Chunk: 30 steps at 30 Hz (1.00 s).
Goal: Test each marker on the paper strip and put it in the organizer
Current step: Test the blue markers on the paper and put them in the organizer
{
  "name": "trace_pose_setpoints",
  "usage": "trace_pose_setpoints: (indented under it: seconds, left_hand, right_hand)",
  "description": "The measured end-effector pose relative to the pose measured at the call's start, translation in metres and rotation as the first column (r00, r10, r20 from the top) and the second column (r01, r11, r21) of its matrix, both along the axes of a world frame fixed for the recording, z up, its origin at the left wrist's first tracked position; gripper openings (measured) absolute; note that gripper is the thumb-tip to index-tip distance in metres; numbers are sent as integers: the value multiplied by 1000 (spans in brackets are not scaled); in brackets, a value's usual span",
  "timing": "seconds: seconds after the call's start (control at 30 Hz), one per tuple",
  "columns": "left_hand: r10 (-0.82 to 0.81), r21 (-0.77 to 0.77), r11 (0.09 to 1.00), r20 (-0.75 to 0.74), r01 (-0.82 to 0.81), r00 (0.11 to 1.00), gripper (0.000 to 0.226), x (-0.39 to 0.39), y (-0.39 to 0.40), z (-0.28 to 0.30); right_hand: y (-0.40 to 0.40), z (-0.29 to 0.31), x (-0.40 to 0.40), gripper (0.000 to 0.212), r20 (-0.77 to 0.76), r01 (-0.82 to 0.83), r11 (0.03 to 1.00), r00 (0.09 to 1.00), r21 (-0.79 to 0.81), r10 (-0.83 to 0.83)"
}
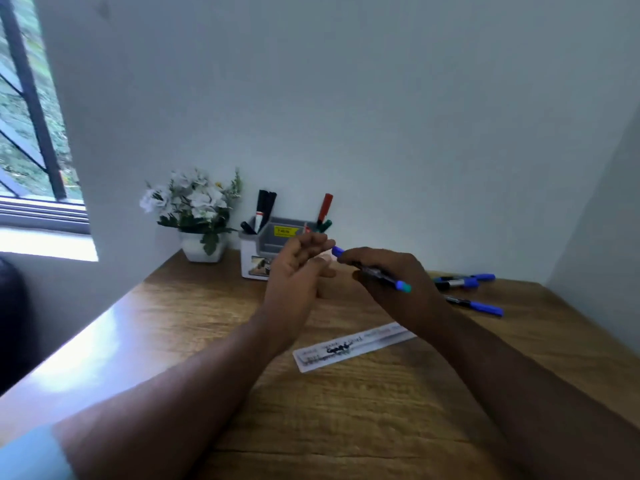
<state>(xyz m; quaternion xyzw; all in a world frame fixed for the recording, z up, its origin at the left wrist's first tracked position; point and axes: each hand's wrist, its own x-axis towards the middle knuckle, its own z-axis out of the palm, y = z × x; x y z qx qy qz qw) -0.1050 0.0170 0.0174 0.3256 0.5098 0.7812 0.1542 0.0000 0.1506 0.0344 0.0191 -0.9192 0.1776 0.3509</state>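
Observation:
My right hand (388, 271) grips a blue marker (403, 285) held level above the desk, its capped blue end pointing left toward the organizer. My left hand (298, 268) hovers just left of that end, fingers loosely apart, holding nothing that I can see. The white and grey organizer (254, 251) stands at the back by the wall with black, red and green markers upright in it. The white paper strip (353, 346) lies on the desk below my hands, with dark scribbles on its left half. More blue markers (464, 281) lie at the right.
A white pot of white flowers (201, 216) stands left of the organizer. A wall closes the back and the right side. The wooden desk (346, 410) runs toward me, and a window is at the far left.

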Motion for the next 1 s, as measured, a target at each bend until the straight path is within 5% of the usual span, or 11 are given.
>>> trace_pose_setpoints:
  seconds: [0.17, 0.23, 0.37, 0.53, 0.67, 0.8, 0.9, 1.0]
  left_hand:
    - [175, 92, 978, 138, -189, 975, 19, -22, -10, 9]
    - [252, 91, 959, 151, -267, 956, 18, -35, -12, 6]
    - [398, 29, 915, 87, -402, 913, 27, -55, -12, -1]
    - [447, -89, 889, -49, -449, 893, 33, -66, -7, -16]
    - [447, -186, 873, -60, -450, 892, 28, -68, -3, -23]
    - [448, -217, 867, -53, -448, 893, 28, -70, -2, -23]
    - [441, -233, 865, -66, -444, 895, 27, -69, -3, -21]
    - [430, -237, 865, -101, -442, 897, 27, -69, -4, -22]
  right_hand:
    - [-18, 25, -40, 74, 99, 8, 969, 994, 247, -34]
    - [-21, 36, -55, 67, 54, 14, 965, 998, 263, -29]
    - [-29, 48, -80, 32, -185, -36, 992, 983, -122, 12]
    - [-32, 49, -109, 20, -314, -13, 944, 945, -330, -96]
    - [-33, 49, -125, 42, -225, -27, 912, 972, -409, -72]
    - [-26, 45, -141, 75, 57, 44, 949, 998, -312, -28]
    - [-23, 42, -146, 79, 263, 70, 967, 965, -246, -3]
    - [-25, 42, -139, 66, 208, 106, 983, 975, -148, -74]
